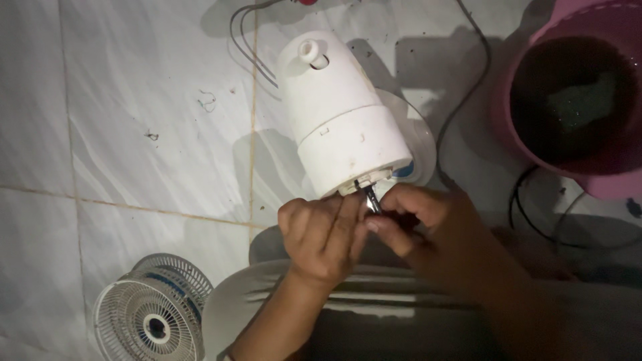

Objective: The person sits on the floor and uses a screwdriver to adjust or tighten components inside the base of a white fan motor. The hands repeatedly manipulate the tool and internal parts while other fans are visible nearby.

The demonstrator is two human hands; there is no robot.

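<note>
Pinching the metal shaft (370, 198) of the white fan motor housing (344, 120) with both hands.
Your left hand (324, 237) and right hand (411, 224) close their fingers on it, housing tilted toward you for reach.

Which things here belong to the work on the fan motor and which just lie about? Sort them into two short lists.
In hand:
white fan motor housing
metal shaft at its end
left hand and right hand, both at the shaft

Lying about:
fan grille on the tiled floor
pink bucket
dark cables
</note>
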